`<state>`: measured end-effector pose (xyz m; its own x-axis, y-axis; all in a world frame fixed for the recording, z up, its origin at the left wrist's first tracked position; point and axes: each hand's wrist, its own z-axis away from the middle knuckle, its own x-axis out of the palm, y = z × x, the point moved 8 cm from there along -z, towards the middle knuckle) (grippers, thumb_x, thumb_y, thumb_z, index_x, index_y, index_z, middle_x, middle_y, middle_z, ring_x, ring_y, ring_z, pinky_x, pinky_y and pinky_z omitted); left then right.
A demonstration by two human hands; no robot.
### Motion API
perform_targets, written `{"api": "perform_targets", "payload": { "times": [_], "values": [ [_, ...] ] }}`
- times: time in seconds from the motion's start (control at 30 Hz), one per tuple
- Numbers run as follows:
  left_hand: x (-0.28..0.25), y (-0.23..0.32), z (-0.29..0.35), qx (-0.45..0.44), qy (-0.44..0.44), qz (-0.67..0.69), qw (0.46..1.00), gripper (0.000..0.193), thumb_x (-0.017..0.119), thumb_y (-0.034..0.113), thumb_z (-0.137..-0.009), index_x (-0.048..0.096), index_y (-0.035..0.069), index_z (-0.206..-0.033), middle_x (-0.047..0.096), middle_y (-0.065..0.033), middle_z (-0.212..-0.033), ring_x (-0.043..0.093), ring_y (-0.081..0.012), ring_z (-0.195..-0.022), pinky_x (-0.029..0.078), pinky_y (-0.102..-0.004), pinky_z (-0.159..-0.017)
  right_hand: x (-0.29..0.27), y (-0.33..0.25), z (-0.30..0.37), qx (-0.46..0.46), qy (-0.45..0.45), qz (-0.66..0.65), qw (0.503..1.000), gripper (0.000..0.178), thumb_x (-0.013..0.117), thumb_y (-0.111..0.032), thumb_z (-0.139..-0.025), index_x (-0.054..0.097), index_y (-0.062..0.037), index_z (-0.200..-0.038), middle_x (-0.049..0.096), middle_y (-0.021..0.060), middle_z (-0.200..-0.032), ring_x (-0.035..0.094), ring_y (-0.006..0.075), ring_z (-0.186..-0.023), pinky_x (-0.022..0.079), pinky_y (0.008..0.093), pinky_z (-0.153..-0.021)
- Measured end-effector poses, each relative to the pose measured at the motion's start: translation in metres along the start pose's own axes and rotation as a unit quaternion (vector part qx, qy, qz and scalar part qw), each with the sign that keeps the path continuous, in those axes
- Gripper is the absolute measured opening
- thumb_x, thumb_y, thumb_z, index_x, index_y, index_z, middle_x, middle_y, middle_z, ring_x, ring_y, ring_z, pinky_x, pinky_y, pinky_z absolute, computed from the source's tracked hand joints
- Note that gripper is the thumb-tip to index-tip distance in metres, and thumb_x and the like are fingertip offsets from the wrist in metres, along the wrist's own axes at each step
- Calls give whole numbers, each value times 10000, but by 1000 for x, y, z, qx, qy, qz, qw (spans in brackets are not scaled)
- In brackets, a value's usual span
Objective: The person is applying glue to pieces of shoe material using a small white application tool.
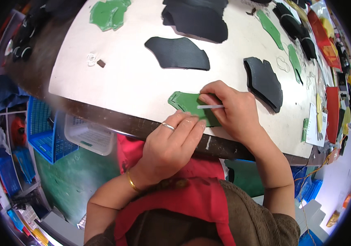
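A green template piece [187, 101] with slots lies near the front edge of the white board, partly covered by both my hands. My left hand [174, 137], with a ring on one finger, lies on its near edge, fingers stretched out flat. In my right hand [236, 110] a slim white pen-like stick [210, 107] is pinched; it lies across the green piece, pointing left. Whether anything lies under the green piece is hidden. Beyond my hands is a curved black leather-like piece [178, 54]. Another black piece [264, 84], apparently layered, sits right of my right hand.
The white board [114, 84] covers the dark table. A stack of black pieces [198, 20] and green templates [109, 15] lie at the back. Papers [315, 123] and rubber bands [282, 63] are on the right. Blue [42, 131] and white baskets [88, 133] stand below left.
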<state>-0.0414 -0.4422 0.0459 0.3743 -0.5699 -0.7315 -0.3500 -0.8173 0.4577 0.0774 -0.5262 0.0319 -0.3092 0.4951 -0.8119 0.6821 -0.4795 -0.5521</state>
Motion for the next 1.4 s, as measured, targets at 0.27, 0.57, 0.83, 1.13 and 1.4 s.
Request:
{"api": "perform_targets", "payload": {
  "times": [0.27,0.57,0.83,1.13,1.4],
  "values": [
    [12,9,-14,6,-83,-103,991,256,719,52,-802,740,40,-1058,696,-67,-1023,647,-259,-868,565,-346,-694,-24,40,5,147,-144,-108,973,353,824,-157,-825,702,-56,-1140,741,97,-804,707,199,-723,544,314,-721],
    [19,20,-18,50,-133,-157,977,360,677,101,-809,745,66,-1161,693,-116,-1092,632,-276,-875,568,-330,-676,-29,35,18,70,-56,-92,992,257,782,-179,-819,714,-54,-1033,751,127,-846,739,308,-794,564,389,-705],
    [40,46,-12,101,-131,-227,960,399,643,97,-788,685,-97,-1135,654,-233,-1121,658,-321,-973,587,-382,-817,-72,-3,-2,-69,132,-33,988,285,595,-320,-1021,722,-88,-915,684,120,-750,661,327,-656,505,413,-611],
    [41,49,0,83,-116,-200,969,455,591,189,-854,664,-107,-1192,636,-282,-1175,655,-386,-1023,582,-422,-937,9,-49,-36,-135,-244,-16,960,259,618,-310,-987,662,-72,-892,666,155,-689,670,383,-690,508,461,-620],
    [39,45,-9,62,-110,-184,975,369,600,191,-871,697,-44,-1138,655,-256,-1195,634,-332,-966,596,-353,-846,16,-46,-53,-192,-90,5,977,145,662,-217,-950,681,-73,-955,689,144,-735,671,395,-684,515,483,-595]
  ]
}}
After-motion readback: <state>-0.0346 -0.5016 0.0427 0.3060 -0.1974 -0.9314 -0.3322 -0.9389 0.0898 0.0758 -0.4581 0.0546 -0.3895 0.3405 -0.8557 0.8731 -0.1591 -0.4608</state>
